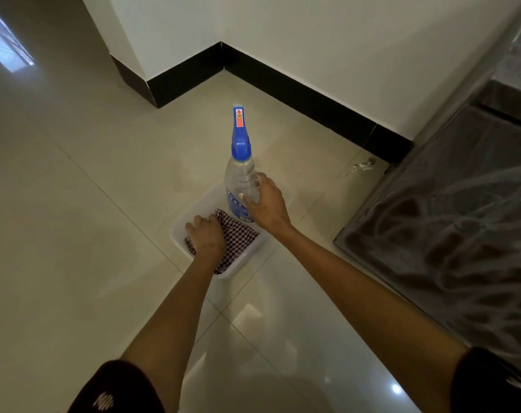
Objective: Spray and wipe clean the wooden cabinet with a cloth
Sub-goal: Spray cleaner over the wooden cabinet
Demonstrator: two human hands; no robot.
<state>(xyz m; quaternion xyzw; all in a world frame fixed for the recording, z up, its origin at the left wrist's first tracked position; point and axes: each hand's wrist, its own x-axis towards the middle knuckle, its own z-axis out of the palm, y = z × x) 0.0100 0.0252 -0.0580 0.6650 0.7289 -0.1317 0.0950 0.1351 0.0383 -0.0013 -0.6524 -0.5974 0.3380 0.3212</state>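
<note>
A clear spray bottle [240, 174] with a blue trigger head stands upright in a white plastic tray [180, 223] on the floor. A checked cloth [240, 238] lies in the same tray. My left hand [207, 236] rests on the cloth with its fingers curled into it. My right hand [266, 202] wraps around the bottle's lower body, thumb on the front. The dark wooden cabinet [450, 234] with a glossy patterned top stands at the right.
Glossy cream floor tiles [74, 204] spread all around the tray. White walls with a black skirting [298, 93] form a corner behind it. A small bit of debris [363, 166] lies on the floor near the cabinet's far corner.
</note>
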